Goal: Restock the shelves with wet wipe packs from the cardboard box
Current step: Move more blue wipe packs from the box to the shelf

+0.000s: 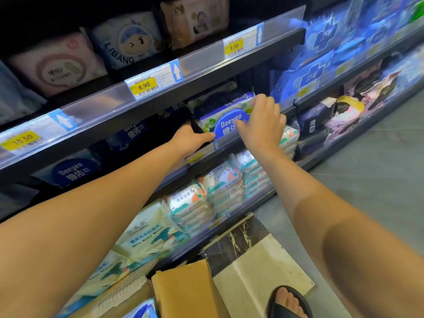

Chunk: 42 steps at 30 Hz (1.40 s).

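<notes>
Both hands on the Deeyeo wipe pack [226,120], centre frame, on the middle shelf [199,157] — right hand [261,120] curls over its right end, left hand [190,138] at the left edge, grip unclear. Soft, squashy, slick film, likely hefty — best held at both ends.

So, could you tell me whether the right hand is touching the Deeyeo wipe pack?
Touching. The head view shows the right hand gripping the Deeyeo wipe pack, fingers over its top corner, thumb across its front.
</notes>
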### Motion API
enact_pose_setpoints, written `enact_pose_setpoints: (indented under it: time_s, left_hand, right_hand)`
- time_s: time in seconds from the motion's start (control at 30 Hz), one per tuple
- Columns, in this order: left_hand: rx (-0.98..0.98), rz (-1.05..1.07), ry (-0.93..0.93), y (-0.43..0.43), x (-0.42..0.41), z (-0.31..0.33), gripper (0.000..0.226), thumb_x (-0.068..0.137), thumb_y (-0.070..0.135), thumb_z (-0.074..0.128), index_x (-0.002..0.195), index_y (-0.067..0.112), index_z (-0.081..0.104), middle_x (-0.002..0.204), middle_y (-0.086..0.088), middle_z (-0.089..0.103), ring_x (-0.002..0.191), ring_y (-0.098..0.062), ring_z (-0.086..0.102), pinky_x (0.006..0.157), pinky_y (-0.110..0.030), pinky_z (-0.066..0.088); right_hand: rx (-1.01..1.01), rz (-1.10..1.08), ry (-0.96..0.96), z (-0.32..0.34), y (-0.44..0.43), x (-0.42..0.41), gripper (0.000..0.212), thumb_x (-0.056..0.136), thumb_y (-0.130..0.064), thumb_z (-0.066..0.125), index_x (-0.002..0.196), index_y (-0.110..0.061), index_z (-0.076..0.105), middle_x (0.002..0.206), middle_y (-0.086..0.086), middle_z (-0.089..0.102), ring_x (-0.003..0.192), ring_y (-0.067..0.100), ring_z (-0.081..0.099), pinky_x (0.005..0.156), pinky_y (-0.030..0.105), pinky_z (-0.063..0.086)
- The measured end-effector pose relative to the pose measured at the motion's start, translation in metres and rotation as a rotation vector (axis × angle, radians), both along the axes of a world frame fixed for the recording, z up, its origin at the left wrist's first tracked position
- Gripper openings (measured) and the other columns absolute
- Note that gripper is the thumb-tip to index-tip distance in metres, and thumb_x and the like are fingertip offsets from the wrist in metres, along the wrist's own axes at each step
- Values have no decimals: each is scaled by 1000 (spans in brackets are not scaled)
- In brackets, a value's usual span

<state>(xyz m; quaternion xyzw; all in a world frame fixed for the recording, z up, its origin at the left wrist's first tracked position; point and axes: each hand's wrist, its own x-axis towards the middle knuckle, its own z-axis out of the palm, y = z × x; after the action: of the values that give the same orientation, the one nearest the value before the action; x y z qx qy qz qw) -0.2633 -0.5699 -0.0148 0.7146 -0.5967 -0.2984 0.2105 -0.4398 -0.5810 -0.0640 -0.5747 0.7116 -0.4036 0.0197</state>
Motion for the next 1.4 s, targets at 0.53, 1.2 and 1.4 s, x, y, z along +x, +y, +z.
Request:
enact_pose_setpoints:
  time_s: [0.53, 1.2, 1.4]
  left_hand:
    - [116, -42, -91, -34, -7, -12, 90, 92, 51, 72, 158, 6, 31, 160, -13, 39, 142, -29, 43, 106, -33, 38]
    - [-178, -316, -162, -27, -27, -23, 35, 101, 15, 54, 134, 25, 64, 131, 4, 65, 114, -18, 63, 96, -29, 48]
    - [-138, -367, -229, -43, -32, -22, 47, 106, 17, 40, 150, 29, 51, 133, 6, 60, 101, -16, 59, 77, -23, 43]
  right_hand:
    - [-44, 267, 182, -41, 7, -14, 44, 96, -24, 51, 139, -27, 62, 138, -8, 61, 145, 21, 40, 122, 53, 21]
    - [342, 249, 244, -9, -8, -19, 60, 102, -41, 28, 161, -34, 30, 162, -5, 39, 157, 28, 13, 123, 66, -9]
    - [433, 293, 187, 2, -20, -14, 62, 101, -42, 27, 161, -27, 31, 157, 0, 48, 160, 25, 5, 119, 67, -18]
